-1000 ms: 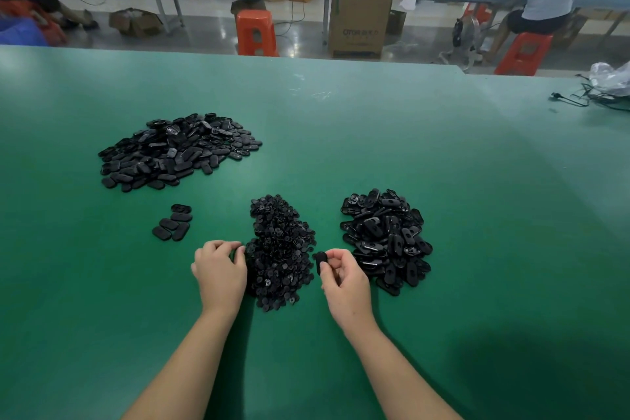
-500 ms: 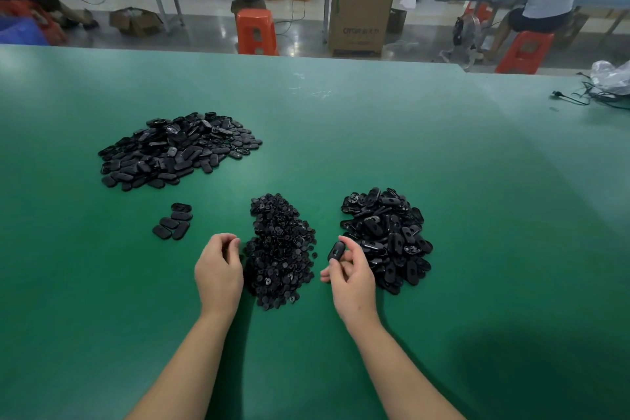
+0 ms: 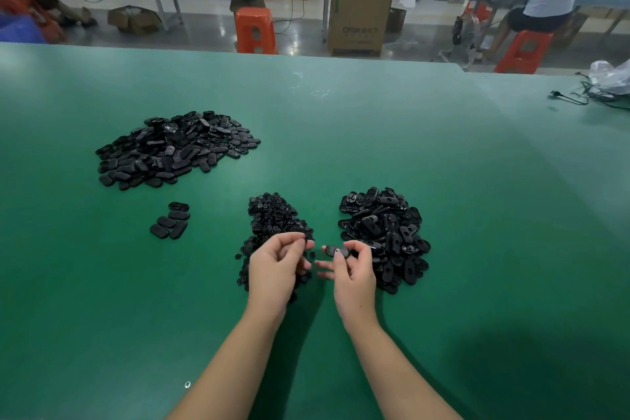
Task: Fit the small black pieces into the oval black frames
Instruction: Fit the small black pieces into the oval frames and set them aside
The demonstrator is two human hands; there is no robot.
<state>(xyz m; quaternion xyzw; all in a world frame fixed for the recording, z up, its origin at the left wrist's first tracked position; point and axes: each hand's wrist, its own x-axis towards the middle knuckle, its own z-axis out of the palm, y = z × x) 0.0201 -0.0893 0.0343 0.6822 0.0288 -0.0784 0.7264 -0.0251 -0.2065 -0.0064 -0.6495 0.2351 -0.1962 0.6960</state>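
Note:
My right hand [image 3: 353, 271] holds one oval black frame [image 3: 335, 251] between thumb and fingers, just left of the heap of oval frames [image 3: 383, 237]. My left hand [image 3: 276, 269] is raised over the heap of small black pieces [image 3: 274, 222], fingertips pinched together on a small black piece [image 3: 303, 241] that is mostly hidden. The two hands are a few centimetres apart above the green table [image 3: 443, 215].
A large heap of flat oval parts [image 3: 170, 148] lies at the far left, with a small group of several ovals [image 3: 172, 225] nearer. A cable and plastic bag [image 3: 603, 89] sit at the right edge. A tiny part [image 3: 187, 384] lies near my left forearm.
Both hands have lifted off the table and come toward each other. The right hand turned the oval frame to lie flat; the left hand came up from the small pieces with pinched fingertips.

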